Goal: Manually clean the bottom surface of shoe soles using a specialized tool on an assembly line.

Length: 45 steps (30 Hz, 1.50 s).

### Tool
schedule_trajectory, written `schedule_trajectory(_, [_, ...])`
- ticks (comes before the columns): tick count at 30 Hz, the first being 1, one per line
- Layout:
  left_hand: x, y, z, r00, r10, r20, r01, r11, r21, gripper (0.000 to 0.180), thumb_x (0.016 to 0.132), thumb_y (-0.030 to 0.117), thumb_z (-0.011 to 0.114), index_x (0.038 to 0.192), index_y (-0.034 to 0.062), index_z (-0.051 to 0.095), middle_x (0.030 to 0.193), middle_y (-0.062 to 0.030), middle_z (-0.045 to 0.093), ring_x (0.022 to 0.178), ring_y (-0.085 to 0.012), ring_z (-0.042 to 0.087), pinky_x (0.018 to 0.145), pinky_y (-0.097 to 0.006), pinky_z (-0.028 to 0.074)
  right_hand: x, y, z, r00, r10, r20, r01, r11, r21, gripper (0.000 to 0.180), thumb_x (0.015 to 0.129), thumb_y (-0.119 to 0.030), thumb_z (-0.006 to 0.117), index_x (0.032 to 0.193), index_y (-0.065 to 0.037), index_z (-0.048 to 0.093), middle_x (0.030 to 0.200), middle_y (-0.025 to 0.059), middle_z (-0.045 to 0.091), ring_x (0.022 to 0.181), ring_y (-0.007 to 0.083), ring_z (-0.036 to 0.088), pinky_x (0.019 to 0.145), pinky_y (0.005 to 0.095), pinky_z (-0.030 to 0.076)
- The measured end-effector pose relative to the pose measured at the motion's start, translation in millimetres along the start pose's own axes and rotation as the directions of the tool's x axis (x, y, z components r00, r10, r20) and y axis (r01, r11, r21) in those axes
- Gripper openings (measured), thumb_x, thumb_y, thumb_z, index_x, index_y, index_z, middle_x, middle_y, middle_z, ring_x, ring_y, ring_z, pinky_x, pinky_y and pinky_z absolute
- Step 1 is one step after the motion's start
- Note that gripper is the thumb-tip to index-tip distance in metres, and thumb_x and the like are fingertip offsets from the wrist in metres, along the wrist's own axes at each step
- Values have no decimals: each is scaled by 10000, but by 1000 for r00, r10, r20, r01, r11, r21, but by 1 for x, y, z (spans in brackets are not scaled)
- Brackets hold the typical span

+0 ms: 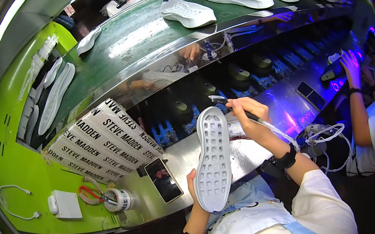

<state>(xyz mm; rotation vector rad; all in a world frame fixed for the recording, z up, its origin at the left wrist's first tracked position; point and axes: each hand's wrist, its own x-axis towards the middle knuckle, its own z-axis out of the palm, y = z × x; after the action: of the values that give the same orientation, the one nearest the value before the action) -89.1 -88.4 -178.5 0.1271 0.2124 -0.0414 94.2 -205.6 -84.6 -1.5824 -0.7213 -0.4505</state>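
While the sole stands on end, these lines hold:

Left hand: the left hand (192,186) grips the white shoe sole (212,159) near its heel end, thumb along the edge, so the waffle-patterned underside faces up toward the camera and the toe points away.
Right hand: the right hand (246,113) is clenched around a thin applicator brush (224,101), whose tip sits just past the toe of the sole; a clear tube (279,132) runs back from the brush handle across the wrist.
Why held so: judged from the pose, the sole is tilted upright to bring its rim within easy reach of the brush tip.
Sole's place: in the air over the person's lap, just in front of the steel surface (189,158), not resting on it.
Surface: a shiny metal ledge carrying a smartphone (163,180), a roll of tape (115,200) and red-handled scissors (88,192); a white charger box (66,204) and cable lie on the green panel beside them.
Above: a green conveyor belt (136,32) curves overhead with more white soles (187,12) lying flat on it.
Room: a factory line, lit bluish-purple to the right, where a co-worker's hand (349,63) reaches to the ledge; other people stand behind the belt.
Printed sheet: black-and-white wrapping paper (99,142) lies slanted under the belt.
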Motion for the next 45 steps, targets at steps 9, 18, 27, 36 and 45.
schedule_trajectory(9, [0, -3, -1, 1000, 6, 2, -6, 1000, 4, 775, 842, 502, 458, 1428, 3, 371, 1356, -260, 481, 1149, -427, 562, 968, -563, 468, -8, 3, -4, 981, 142, 134, -144, 990, 4, 191, 914, -100, 608, 798, 17, 704, 666, 93, 666, 541, 126, 621, 517, 247, 460])
schedule_trajectory(18, [0, 7, -1, 993, -28, 113, 33, 999, -41, 736, 848, 461, 469, 1475, 102, 328, 1425, -222, 426, 1228, -393, 508, 1013, -554, 428, -26, -1, -3, 989, -128, 69, 129, 992, -8, 125, 886, -11, 592, 833, 39, 693, 829, 121, 705, 682, 191, 675, 565, 272, 500])
schedule_trajectory(27, [-9, 44, 39, 900, -105, 424, 44, 988, 151, 870, 857, 565, 432, 1466, -30, 258, 1377, -345, 408, 1220, -447, 496, 1005, -525, 437, -84, -78, -37, 775, -414, 477, 372, 910, 186, 111, 751, -85, 705, 852, -59, 741, 904, 95, 715, 583, 159, 590, 499, 269, 477])
schedule_trajectory(36, [35, 225, 169, 664, 661, 350, -668, 734, -118, 485, 987, 212, 362, 1378, -75, 349, 1433, -294, 368, 1305, -425, 421, 1076, -508, 416, -53, -87, -44, 984, -122, 126, 110, 989, 97, 425, 934, -296, 532, 718, 32, 694, 589, 77, 541, 545, 173, 467, 533, 306, 343])
schedule_trajectory(45, [174, 213, 259, 414, 110, 904, -416, -860, 295, 432, 896, 237, 568, 1282, 43, 541, 1307, -154, 557, 1110, -308, 568, 915, -452, 454, -60, -71, -40, 938, 252, 237, -326, 871, 367, 237, 906, -76, 587, 1057, 103, 623, 1140, 182, 576, 833, 237, 672, 660, 288, 589])
